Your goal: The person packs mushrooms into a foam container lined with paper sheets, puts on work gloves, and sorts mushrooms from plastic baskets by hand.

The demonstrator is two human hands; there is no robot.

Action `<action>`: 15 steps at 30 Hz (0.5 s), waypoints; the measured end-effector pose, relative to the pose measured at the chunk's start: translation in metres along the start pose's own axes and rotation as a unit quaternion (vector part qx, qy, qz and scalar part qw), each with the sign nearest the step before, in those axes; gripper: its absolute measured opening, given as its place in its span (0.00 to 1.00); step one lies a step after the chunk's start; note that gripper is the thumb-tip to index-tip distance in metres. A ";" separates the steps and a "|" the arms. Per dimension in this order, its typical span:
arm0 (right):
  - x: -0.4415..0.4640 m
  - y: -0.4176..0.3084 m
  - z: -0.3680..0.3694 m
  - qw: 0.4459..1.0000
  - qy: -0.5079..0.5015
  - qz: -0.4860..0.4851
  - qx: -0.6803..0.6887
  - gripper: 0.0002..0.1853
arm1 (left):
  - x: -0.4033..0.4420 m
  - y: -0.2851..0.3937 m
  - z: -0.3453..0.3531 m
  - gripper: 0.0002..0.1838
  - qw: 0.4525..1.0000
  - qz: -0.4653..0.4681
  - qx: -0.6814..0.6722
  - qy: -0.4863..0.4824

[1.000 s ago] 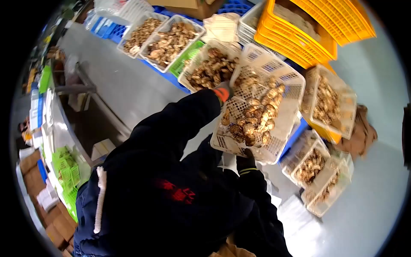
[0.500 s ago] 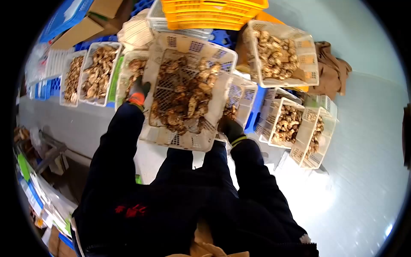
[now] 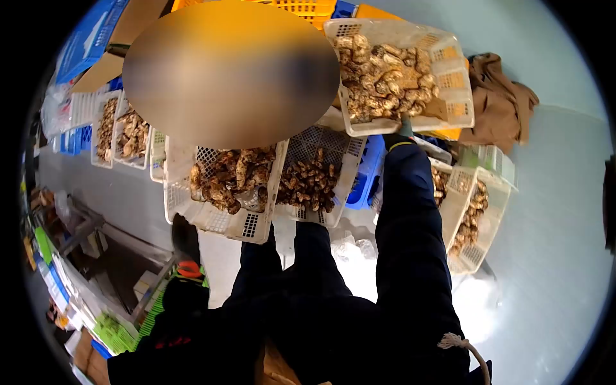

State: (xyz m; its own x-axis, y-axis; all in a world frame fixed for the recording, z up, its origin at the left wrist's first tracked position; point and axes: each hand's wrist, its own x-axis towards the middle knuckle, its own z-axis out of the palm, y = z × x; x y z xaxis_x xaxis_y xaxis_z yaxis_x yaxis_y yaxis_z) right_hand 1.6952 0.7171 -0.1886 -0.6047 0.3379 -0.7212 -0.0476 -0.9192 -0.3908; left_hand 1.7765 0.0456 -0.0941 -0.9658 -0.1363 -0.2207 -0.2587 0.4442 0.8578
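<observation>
My right hand [image 3: 401, 133], in a dark glove, grips the front rim of a white plastic basket [image 3: 457, 96] at the upper right. Pale brown mushrooms [image 3: 385, 80] fill much of that basket. Lower left, my left hand [image 3: 185, 237] wears a dark glove with an orange cuff. Its fingers are stretched upward beside the near corner of another white basket [image 3: 221, 223], apparently holding nothing. This basket carries darker brown mushrooms [image 3: 240, 173] and stands in front of my legs. Right of it sits a basket [image 3: 350, 157] with small dark mushrooms [image 3: 311, 183].
A blurred oval hides the upper middle. More mushroom baskets [image 3: 106, 128] line the left, and another basket [image 3: 475, 253] stands at the lower right. A blue crate [image 3: 367, 173], a brown cloth [image 3: 500, 99] and a cardboard box [image 3: 99, 74] are around. Clear plastic [image 3: 351, 247] lies on the floor.
The basket I held with both hands has been set down or lowered in front of me. My left hand has dropped down; my right hand has moved up to the upper right basket.
</observation>
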 end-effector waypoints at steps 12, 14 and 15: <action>-0.095 -0.097 -0.019 0.735 0.137 -0.329 -0.577 0.14 | -0.110 0.042 0.042 0.20 0.990 -0.011 -0.130 0.052; -0.155 -0.116 -0.036 0.687 0.151 -0.321 -0.634 0.13 | -0.117 0.065 0.033 0.20 0.983 -0.057 -0.169 0.044; -0.204 -0.116 -0.021 0.704 0.152 -0.347 -0.601 0.11 | -0.120 0.053 0.030 0.21 0.984 -0.030 -0.172 0.043</action>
State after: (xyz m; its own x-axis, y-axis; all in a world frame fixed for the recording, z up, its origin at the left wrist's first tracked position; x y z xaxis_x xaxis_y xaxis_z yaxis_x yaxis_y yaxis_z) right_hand 1.8405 0.7587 -0.0080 -0.5612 0.8166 -0.1351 0.5687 0.2618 -0.7798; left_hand 1.8780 0.1121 -0.0361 -0.9398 -0.2340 -0.2490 -0.2798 0.1087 0.9539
